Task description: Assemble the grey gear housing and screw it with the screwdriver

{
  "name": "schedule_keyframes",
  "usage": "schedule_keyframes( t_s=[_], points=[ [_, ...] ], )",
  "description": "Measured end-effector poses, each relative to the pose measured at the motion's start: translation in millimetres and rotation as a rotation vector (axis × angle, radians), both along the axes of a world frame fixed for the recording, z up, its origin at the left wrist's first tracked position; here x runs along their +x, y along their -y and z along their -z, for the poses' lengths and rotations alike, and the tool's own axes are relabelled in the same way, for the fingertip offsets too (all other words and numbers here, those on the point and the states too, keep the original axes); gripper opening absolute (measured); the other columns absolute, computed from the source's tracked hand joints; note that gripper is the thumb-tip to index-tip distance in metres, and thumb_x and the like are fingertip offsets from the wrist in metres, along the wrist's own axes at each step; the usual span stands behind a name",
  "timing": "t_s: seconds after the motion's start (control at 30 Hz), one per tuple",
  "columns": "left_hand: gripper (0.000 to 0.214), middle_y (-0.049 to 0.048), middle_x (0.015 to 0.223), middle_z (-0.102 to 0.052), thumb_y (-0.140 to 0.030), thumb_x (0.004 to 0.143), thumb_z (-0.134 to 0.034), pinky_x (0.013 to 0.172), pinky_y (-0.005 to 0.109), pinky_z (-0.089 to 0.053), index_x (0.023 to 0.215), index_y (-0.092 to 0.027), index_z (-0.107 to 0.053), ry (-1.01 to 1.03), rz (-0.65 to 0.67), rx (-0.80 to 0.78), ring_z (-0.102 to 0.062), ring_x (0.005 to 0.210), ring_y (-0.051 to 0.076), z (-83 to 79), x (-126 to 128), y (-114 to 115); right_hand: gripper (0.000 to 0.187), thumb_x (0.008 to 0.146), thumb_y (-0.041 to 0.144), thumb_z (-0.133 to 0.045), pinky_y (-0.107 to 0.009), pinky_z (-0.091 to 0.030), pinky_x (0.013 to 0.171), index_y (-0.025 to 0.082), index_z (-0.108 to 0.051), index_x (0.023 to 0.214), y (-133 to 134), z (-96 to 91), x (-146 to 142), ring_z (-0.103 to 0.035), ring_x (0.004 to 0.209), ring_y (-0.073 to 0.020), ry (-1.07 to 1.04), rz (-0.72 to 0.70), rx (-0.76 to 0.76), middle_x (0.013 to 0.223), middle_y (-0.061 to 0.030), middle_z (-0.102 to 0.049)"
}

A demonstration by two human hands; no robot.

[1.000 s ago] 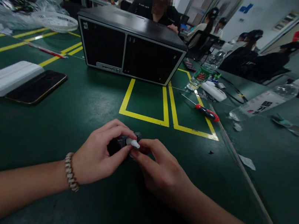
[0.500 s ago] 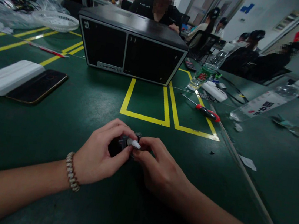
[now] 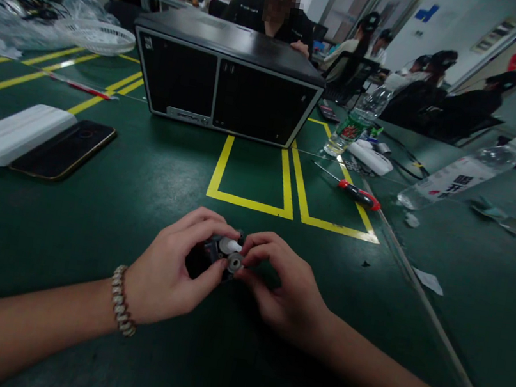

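Note:
Low over the green table, my left hand (image 3: 183, 260) grips a small dark mechanical part (image 3: 211, 250) between thumb and fingers. A white pointed tip (image 3: 232, 246) sticks out of the part toward the right. Just below that tip shows a round grey wheel (image 3: 234, 263) with a hole in its centre. My right hand (image 3: 282, 275) has its thumb and fingertips closed at the wheel's right edge. Fingers cover much of the part, so its exact kind cannot be told.
Ahead stands a large black case (image 3: 226, 79) with a silver frame. To its right lie a screwdriver (image 3: 359, 194) and bottles (image 3: 467, 176). On the left are a white box (image 3: 17, 132), a phone (image 3: 68, 149) and a white basket (image 3: 99, 37). A person sits behind the case.
My right fingers have shifted and spread slightly from the part, so the round grey wheel below the white tip now shows. My left hand keeps its hold nearly unmoved.

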State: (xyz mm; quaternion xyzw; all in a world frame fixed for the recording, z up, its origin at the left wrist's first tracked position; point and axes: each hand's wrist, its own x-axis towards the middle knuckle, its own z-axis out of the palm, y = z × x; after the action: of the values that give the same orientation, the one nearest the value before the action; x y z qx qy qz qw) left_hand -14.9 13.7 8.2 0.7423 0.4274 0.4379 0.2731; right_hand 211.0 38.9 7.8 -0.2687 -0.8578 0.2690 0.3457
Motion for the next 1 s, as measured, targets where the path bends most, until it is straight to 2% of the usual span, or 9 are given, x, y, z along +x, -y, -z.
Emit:
schedule_keyframes(
  t_s=[0.33,0.5,0.67,0.8,0.9,1.0],
  points=[
    [0.024,0.0077,0.114,-0.066,-0.012,0.089,-0.069,0.091,0.037,-0.056,0.112,-0.017,-0.069,-0.031,0.029,0.015,-0.065,0.106,0.02,-1.8,1,3,0.021,0.09,0.01,-0.082,-0.033,-0.06,0.084,0.019,-0.065,0.098,-7,0.4,6,-0.073,0.099,-0.0203,-0.075,-0.079,-0.024,0.106,-0.0075,-0.072],
    [0.018,0.0067,0.113,-0.068,-0.014,0.091,-0.068,0.088,0.036,-0.058,0.108,-0.018,-0.071,-0.002,0.055,-0.003,-0.067,0.103,0.019,-0.4,1,4,0.023,0.09,0.014,-0.084,-0.033,-0.061,0.082,0.018,-0.066,0.104,0,2.8,5,-0.072,0.096,-0.02,-0.083,-0.104,0.011,0.106,-0.0078,-0.072],
    [0.018,0.0058,0.113,-0.069,-0.013,0.092,-0.07,0.089,0.034,-0.059,0.108,-0.02,-0.072,0.017,0.044,-0.014,-0.068,0.105,0.018,-0.6,3,4,0.027,0.087,0.016,-0.087,-0.033,-0.061,0.08,0.019,-0.067,0.106,2,4.1,6,-0.071,0.095,-0.0199,-0.1,-0.063,0.012,0.106,-0.0071,-0.07],
    [0.022,0.0043,0.115,-0.069,-0.015,0.093,-0.071,0.09,0.031,-0.06,0.113,-0.024,-0.072,0.037,-0.016,-0.022,-0.068,0.107,0.017,-1.5,4,3,0.025,0.085,0.02,-0.09,-0.033,-0.06,0.078,0.018,-0.07,0.1,2,2.7,5,-0.07,0.092,-0.02,-0.136,0.041,-0.003,0.102,-0.0064,-0.069],
    [0.029,0.0039,0.12,-0.066,-0.016,0.094,-0.071,0.085,0.028,-0.063,0.12,-0.028,-0.072,0.074,-0.026,-0.087,-0.068,0.108,0.017,-0.8,4,3,0.019,0.086,0.02,-0.089,-0.034,-0.061,0.079,0.018,-0.074,0.097,0,2.0,5,-0.072,0.092,-0.0209,-0.146,0.095,-0.012,0.102,-0.0071,-0.072],
    [0.037,0.0041,0.125,-0.062,-0.018,0.094,-0.071,0.085,0.028,-0.065,0.128,-0.031,-0.069,0.107,-0.01,-0.154,-0.068,0.11,0.018,0.3,4,3,0.015,0.087,0.018,-0.088,-0.035,-0.063,0.08,0.018,-0.078,0.098,-1,1.3,6,-0.074,0.093,-0.0212,-0.163,0.091,-0.028,0.103,-0.0083,-0.075]
  ],
)
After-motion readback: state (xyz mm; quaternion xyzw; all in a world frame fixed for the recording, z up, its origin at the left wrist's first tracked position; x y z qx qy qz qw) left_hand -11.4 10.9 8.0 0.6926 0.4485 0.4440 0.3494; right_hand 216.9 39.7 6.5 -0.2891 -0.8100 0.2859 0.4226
